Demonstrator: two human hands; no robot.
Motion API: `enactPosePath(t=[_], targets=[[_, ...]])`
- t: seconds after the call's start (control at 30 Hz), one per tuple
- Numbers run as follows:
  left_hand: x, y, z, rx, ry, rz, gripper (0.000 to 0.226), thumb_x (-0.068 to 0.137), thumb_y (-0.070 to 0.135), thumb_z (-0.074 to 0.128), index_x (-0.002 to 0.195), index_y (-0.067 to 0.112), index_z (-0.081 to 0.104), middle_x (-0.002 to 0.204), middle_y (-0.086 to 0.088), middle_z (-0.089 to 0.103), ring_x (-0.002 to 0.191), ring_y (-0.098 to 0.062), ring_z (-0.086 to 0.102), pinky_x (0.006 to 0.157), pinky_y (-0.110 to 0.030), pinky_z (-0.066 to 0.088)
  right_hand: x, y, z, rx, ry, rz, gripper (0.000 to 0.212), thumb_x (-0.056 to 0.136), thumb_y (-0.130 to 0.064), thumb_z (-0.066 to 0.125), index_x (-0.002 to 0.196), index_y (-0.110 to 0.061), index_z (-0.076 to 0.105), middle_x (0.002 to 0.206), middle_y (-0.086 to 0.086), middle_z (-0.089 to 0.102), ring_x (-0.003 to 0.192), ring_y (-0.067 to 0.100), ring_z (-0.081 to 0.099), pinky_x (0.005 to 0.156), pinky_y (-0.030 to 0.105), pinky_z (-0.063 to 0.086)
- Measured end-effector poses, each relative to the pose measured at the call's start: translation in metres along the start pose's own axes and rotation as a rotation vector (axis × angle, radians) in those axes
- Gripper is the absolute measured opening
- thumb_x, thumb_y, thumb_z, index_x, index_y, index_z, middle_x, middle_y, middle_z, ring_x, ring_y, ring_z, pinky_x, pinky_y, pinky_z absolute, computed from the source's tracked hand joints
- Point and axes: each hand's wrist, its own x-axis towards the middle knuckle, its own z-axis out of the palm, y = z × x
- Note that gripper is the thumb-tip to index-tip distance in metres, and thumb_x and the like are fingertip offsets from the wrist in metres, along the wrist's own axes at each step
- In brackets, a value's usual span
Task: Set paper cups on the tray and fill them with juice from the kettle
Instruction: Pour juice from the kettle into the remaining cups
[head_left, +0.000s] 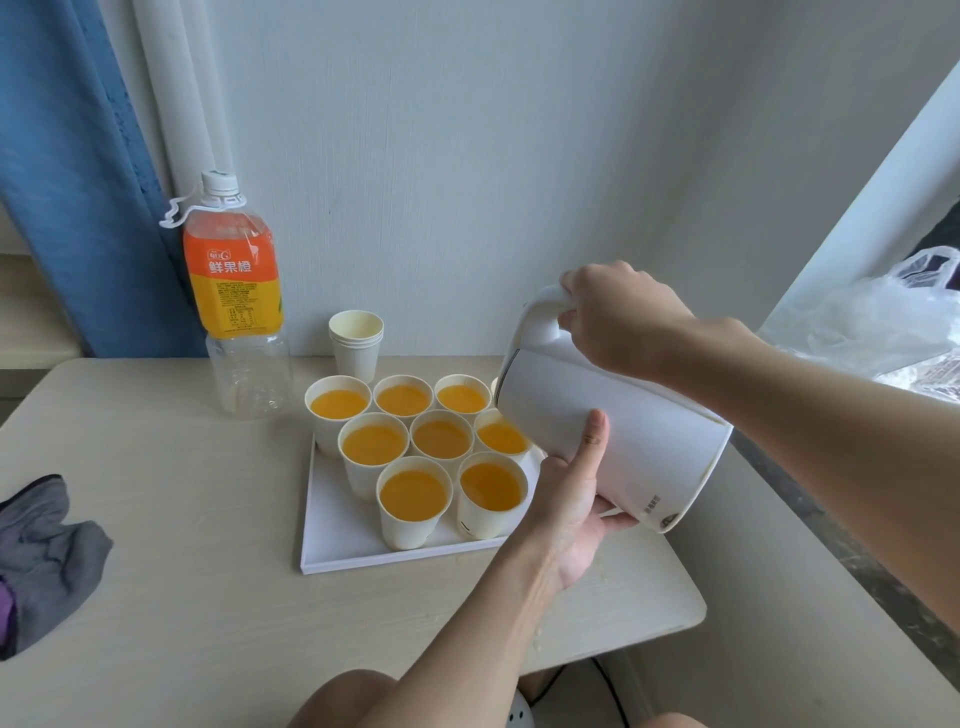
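Kettle (613, 431): white, held in the air at the tray's 3 o'clock edge, tipped steeply so its top end points toward 9 o'clock over the cups. Its spout is hidden; whether juice runs cannot be told.

Right hand (618, 317): fingers wrapped round the kettle's handle at the upper end.

Left hand (566, 514): props the kettle's lower side from beneath, thumb straight up against the white wall; the fingers lie under the body and are mostly hidden.

Tray (332, 540): white, flat on the table (156, 519). Eight paper cups (413, 499) stand upright on it, close together in rows, each holding orange juice nearly to the rim. A sliver of another rim shows behind the kettle at 2 o'clock; its contents are hidden.

Stack of empty cups (356, 338): upright on the table at the tray's 12 o'clock, against the wall.

Juice bottle (236, 291): capped, upright at 11 o'clock, its clear lower part showing no juice.

Grey cloth (47, 551): crumpled at 9 o'clock, at the table's edge.

Plastic bag (872, 322): at 2 o'clock, off the table.
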Motion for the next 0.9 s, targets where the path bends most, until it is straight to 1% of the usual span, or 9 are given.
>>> enactPosePath(t=[0.1, 0.23, 0.43, 0.73, 0.9], targets=[[-0.0008, 0.0001, 0.0008, 0.001, -0.007, -0.010, 0.080, 0.078, 0.060, 0.069, 0.145, 0.022, 0.049, 0.131, -0.013, 0.066, 0.127, -0.035, 0.061, 0.105, -0.062, 0.051, 0.0002, -0.0002, -0.0002, -0.019, -0.001, -0.007, 0.013, 0.095, -0.012, 0.051, 0.102, -0.005, 0.059, 0.092, 0.013, 0.055, 0.079, 0.037, 0.054, 0.064, 0.034, 0.040], [-0.0011, -0.0001, 0.0015, -0.002, -0.015, -0.016, 0.077, 0.079, 0.061, 0.068, 0.143, 0.021, 0.051, 0.135, -0.014, 0.065, 0.128, -0.036, 0.061, 0.105, -0.063, 0.051, 0.0004, -0.0003, 0.0001, -0.029, -0.004, -0.010, 0.013, 0.095, -0.012, 0.051, 0.102, -0.005, 0.059, 0.093, 0.014, 0.056, 0.079, 0.036, 0.054, 0.065, 0.034, 0.040], [-0.0014, -0.0019, 0.0025, -0.010, -0.022, -0.022, 0.075, 0.080, 0.060, 0.068, 0.142, 0.021, 0.052, 0.135, -0.014, 0.065, 0.129, -0.036, 0.061, 0.106, -0.064, 0.050, 0.0002, 0.0005, 0.0002, -0.042, -0.009, -0.007, 0.013, 0.095, -0.012, 0.051, 0.103, -0.005, 0.059, 0.091, 0.012, 0.054, 0.078, 0.036, 0.053, 0.066, 0.034, 0.040], [-0.0019, -0.0005, 0.0035, -0.004, -0.034, -0.033, 0.074, 0.081, 0.059, 0.068, 0.141, 0.020, 0.051, 0.134, -0.014, 0.065, 0.128, -0.036, 0.061, 0.107, -0.062, 0.050, -0.0013, 0.0013, 0.0002, -0.058, -0.010, -0.007, 0.012, 0.095, -0.012, 0.051, 0.102, -0.005, 0.058, 0.089, 0.012, 0.052, 0.079, 0.036, 0.053, 0.066, 0.034, 0.041], [-0.0017, -0.0025, 0.0058, -0.017, -0.029, -0.034, 0.076, 0.081, 0.060, 0.069, 0.144, 0.020, 0.050, 0.137, -0.013, 0.065, 0.128, -0.034, 0.062, 0.104, -0.061, 0.053, -0.0012, 0.0029, 0.0008, -0.067, -0.009, -0.009, 0.010, 0.095, -0.010, 0.050, 0.100, -0.005, 0.057, 0.084, 0.010, 0.050, 0.078, 0.036, 0.053, 0.065, 0.034, 0.040]])
